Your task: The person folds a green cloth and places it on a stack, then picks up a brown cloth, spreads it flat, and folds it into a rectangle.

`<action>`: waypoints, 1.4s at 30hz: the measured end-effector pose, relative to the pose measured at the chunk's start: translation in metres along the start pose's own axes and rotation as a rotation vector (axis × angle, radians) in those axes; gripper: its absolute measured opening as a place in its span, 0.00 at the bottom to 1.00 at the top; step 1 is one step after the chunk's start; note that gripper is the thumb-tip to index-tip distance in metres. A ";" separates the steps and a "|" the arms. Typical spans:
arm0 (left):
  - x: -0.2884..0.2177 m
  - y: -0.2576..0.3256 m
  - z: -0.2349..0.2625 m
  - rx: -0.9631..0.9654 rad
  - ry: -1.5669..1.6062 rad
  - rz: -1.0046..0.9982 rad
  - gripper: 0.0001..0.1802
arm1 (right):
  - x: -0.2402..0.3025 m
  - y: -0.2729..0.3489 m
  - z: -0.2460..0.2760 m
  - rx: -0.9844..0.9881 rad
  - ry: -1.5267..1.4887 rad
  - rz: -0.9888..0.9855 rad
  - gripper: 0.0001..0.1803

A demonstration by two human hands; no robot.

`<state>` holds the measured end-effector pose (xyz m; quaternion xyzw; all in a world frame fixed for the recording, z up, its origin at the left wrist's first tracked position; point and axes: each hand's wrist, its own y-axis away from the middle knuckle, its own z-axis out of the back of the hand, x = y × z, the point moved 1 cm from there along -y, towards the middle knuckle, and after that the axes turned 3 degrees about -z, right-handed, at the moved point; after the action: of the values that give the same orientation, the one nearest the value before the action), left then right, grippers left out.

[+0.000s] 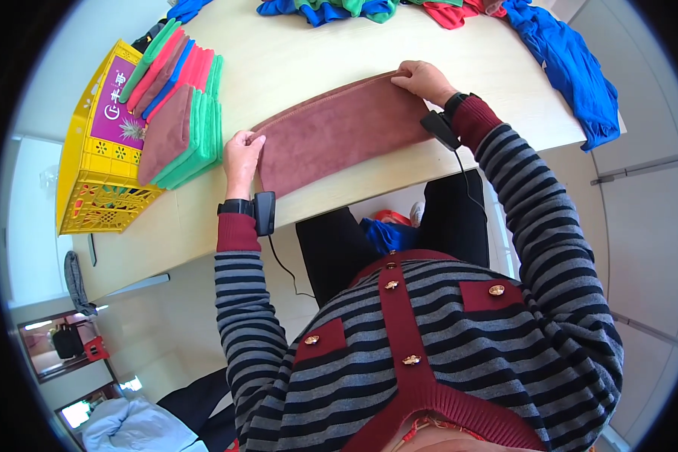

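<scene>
Folded brown cloth (339, 132) flat on desk (309, 53), stretched between both grips: left hand (242, 153) pinched on its near-left end, right hand (423, 79) pinched on far-right corner; stacked cloths (181, 113) beyond left grip.

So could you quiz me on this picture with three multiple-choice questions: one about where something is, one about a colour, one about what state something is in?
1. Where is the stack of folded cloths?
A. on the yellow crate at the person's left
B. under the table
C. on the person's lap

2. What colour is the cloth between the hands?
A. bright green
B. brownish red
C. white

3. How is that cloth lying?
A. crumpled in a ball
B. hanging off the table
C. folded flat into a long strip

Answers: 1 A, the stack rests on the crate. 2 B, it is a dull brownish red. 3 C, the left hand and right hand each hold one end of the flat strip.
</scene>
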<state>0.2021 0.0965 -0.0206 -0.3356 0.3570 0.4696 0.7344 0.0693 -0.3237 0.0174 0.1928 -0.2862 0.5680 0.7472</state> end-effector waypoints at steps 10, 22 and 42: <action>-0.036 0.072 -0.009 -0.181 -0.223 0.048 0.27 | 0.009 0.085 0.000 -0.174 -0.058 -0.205 0.26; -0.074 0.127 -0.030 -0.345 -0.699 -0.047 0.27 | 0.027 0.140 -0.024 -0.407 0.255 -0.120 0.18; -0.113 0.119 -0.044 -0.267 -0.761 -0.482 0.24 | 0.112 0.146 -0.026 -0.308 0.091 0.322 0.23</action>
<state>0.0483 0.0494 0.0325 -0.3042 -0.0893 0.4173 0.8517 -0.0436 -0.1842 0.0643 0.0025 -0.3624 0.6378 0.6796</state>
